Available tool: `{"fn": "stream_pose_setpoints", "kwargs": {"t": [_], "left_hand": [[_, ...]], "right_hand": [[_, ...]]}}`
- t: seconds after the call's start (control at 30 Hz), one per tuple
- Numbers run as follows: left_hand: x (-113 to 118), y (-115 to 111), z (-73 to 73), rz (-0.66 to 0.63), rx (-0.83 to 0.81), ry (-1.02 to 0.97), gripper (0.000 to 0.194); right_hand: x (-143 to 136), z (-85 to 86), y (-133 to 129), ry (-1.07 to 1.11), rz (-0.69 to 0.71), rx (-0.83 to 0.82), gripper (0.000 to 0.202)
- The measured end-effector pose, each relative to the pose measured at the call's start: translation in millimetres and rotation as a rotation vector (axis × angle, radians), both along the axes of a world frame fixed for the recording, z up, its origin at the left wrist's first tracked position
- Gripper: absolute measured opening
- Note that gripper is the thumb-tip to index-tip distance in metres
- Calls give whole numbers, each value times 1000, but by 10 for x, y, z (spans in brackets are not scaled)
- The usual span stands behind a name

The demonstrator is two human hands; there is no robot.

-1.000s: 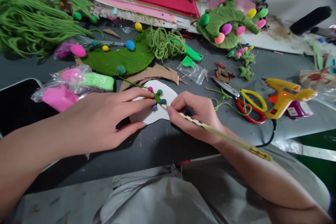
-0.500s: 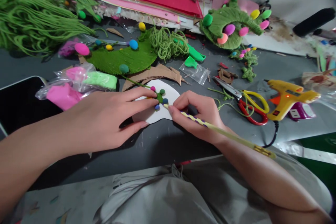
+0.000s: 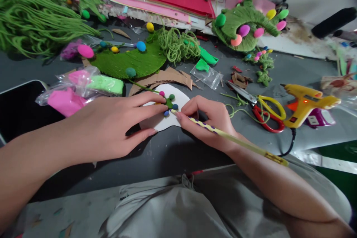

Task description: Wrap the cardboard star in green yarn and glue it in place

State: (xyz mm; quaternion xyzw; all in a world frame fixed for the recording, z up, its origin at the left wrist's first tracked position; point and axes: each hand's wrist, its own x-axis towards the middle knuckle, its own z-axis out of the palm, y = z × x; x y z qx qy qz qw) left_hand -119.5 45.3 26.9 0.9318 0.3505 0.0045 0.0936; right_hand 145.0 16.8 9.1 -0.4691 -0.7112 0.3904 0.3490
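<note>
A small green star (image 3: 169,103) with coloured balls at its tips lies on a piece of white paper (image 3: 182,95). My left hand (image 3: 117,122) rests with fingers spread over the paper's left side, fingertips touching the star's edge. Part of the star is hidden under these fingers. Between the thumb and fingers of my right hand (image 3: 208,119) is a pale yellow pencil with purple dots (image 3: 223,132), tilted back over the wrist. Its tip touches or nearly touches the paper between the star's lower balls. Behind the paper is a green yarn-covered crescent (image 3: 134,61), with a cord running to the star.
Right of my right hand lie scissors (image 3: 269,113) and a yellow glue gun (image 3: 302,102) with a lit red light. Bagged pink and green clay (image 3: 106,84) and a dark tablet (image 3: 22,108) are at left. Yarn (image 3: 36,18), cardboard (image 3: 164,78) and another crescent (image 3: 240,26) stand behind.
The pencil tip has moved slightly left along the star's lower edge, with my right hand shifting along. My left hand stays in place on the paper.
</note>
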Motion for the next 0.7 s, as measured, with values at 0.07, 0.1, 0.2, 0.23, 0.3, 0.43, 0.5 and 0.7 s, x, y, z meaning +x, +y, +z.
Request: {"fn": "stream_pose_setpoints", "kwargs": {"t": [0.07,0.1,0.2,0.23,0.3,0.43,0.5,0.7], "left_hand": [[-3,-4,2,-6,4,-16,48],[-2,-5,3,-8,6,-26,48],[6,-3,6,-8,10,-60,44],[8,-1,7,-9,5,-63,44],[10,2,8,-14,-2,-63,43],[12,8,-7,-5,4,-51,45],[11,9,-17,3,-3,-50,45],[6,-3,12,16,-48,-48,46]], "right_hand": [[2,-12,4,17,9,-5,20],[4,-17,5,24,12,-10,20],[9,-27,1,34,7,-20,21],[10,-29,-1,29,7,-16,22],[9,-29,-2,20,8,-10,22],[3,-23,-4,29,-19,-15,22],[2,-23,-9,24,-13,-16,21],[66,35,24,44,-116,93,23]]}}
